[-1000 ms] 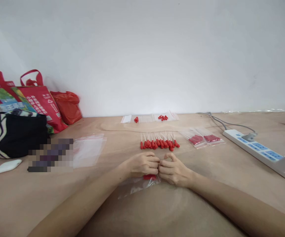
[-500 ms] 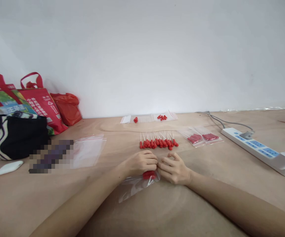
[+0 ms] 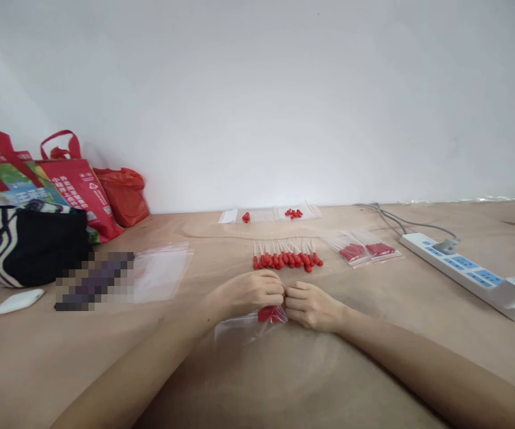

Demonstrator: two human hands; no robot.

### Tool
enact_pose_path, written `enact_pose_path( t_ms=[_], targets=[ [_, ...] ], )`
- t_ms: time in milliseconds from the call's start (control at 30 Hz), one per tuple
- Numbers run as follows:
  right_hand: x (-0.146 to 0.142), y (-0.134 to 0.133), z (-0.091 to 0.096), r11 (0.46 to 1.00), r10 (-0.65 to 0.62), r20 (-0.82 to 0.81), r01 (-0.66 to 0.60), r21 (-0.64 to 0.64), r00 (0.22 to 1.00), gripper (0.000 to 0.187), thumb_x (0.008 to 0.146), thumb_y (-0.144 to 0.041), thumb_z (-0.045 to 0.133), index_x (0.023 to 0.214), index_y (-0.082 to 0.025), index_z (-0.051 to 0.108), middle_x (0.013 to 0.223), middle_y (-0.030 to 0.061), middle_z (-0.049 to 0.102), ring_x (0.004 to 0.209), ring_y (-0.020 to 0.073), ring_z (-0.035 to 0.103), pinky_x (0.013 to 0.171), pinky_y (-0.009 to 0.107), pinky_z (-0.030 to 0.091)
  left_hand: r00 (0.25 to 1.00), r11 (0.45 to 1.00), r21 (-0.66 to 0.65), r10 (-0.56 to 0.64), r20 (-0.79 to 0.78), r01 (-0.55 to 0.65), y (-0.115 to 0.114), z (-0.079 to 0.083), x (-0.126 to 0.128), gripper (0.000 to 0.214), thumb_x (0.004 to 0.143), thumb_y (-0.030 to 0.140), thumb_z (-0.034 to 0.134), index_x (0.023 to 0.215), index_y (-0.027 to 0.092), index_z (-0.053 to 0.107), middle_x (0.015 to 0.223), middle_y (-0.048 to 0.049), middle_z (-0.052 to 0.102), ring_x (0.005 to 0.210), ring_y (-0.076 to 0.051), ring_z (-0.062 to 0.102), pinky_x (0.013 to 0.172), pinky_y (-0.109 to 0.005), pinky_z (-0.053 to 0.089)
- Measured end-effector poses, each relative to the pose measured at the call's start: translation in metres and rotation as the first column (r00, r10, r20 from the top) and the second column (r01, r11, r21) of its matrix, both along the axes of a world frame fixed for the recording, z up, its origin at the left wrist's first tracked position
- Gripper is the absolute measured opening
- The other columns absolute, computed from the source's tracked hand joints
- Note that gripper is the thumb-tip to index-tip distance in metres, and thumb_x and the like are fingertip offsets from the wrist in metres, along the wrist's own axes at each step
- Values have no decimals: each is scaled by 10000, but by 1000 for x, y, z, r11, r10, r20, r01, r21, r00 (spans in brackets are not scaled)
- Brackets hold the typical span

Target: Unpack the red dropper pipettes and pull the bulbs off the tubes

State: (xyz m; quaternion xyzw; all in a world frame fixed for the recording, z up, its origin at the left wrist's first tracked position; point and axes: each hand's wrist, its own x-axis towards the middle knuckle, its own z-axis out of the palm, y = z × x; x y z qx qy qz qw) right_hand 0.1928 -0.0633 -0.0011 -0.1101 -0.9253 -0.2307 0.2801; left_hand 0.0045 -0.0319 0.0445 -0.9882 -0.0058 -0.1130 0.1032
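Note:
My left hand [image 3: 249, 293] and my right hand [image 3: 311, 305] meet knuckle to knuckle low on the wooden table [image 3: 373, 310]. Both are closed, pinching the top edge of a small clear zip bag [image 3: 244, 325] that holds red-tipped sticks. The bag trails toward me and to the left under my left hand. Just beyond my hands lies a row of loose red-tipped sticks [image 3: 287, 258].
Two filled small bags [image 3: 364, 250] lie right of the row; more bags with red bits [image 3: 270, 214] sit by the wall. Empty zip bags [image 3: 159, 271] lie left. Red tote bags [image 3: 67, 179], a striped black bag [image 3: 29, 244] and a white power strip [image 3: 467, 271] flank the area.
My hands stayed together on the bag. The right fingers, briefly loosened, have curled back in, and the bag's top edge has lifted slightly between the hands.

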Motion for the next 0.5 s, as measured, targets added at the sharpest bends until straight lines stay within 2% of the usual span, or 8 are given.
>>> enact_pose_path(
  t_ms=[67,133,167,233,300,367,433,500],
  targets=[
    [2,0,-1,999,-22,-41,20,-46,999,334,876,-120,301,609,-160,498,599,5,476,634,120,367,612,269,251,997,996,-68,61,40,-58,-2,2,-5,312,892,97,276,795,160,566,918,-49,630,920,-122,547,926,-293,397],
    [5,-1,-3,990,-72,-63,63,-127,995,294,850,-136,341,607,-161,505,614,13,496,638,126,369,609,278,253,978,964,-209,185,92,-163,-7,0,-13,239,892,155,324,944,156,557,1038,-70,605,1017,-152,520,928,-314,404],
    [8,-2,-4,979,-105,-69,90,-183,992,273,838,-146,359,614,-161,514,620,18,502,644,130,373,609,281,255,961,931,-294,258,103,-219,-11,-3,-18,221,887,198,359,1017,161,534,1082,-75,587,1040,-164,510,924,-322,408],
    [12,-4,-4,933,-163,-73,130,-336,984,204,804,-156,398,674,-162,555,647,25,517,669,136,391,618,284,271,913,829,-451,402,72,-330,-23,-10,-28,314,853,300,445,1143,181,460,1153,-81,546,1078,-189,490,930,-348,404],
    [17,-5,-2,844,-195,-76,127,-521,978,142,742,-158,458,784,-168,594,721,30,543,709,141,417,649,288,301,857,714,-553,515,-1,-430,-38,-17,-37,520,794,396,521,1247,201,356,1243,-95,476,1143,-226,438,958,-393,375],
    [19,-5,-1,728,-191,-74,90,-680,979,231,671,-157,504,874,-183,610,810,29,558,758,149,443,698,304,329,802,621,-595,594,-66,-509,-52,-23,-43,669,749,451,554,1305,213,267,1317,-110,395,1200,-264,370,974,-443,342],
    [20,-3,1,620,-175,-72,53,-783,982,270,657,-149,497,890,-197,625,835,23,567,787,155,466,738,326,344,767,576,-608,636,-87,-547,-62,-26,-47,679,754,439,542,1318,219,237,1337,-114,367,1219,-274,340,981,-468,321],
    [18,-2,2,546,-187,-95,23,-837,978,262,692,-123,452,858,-200,640,800,18,580,778,146,489,745,325,358,759,569,-618,647,-71,-543,-64,-28,-47,627,777,388,517,1315,221,242,1322,-109,387,1210,-261,354,983,-464,317]
  ],
)
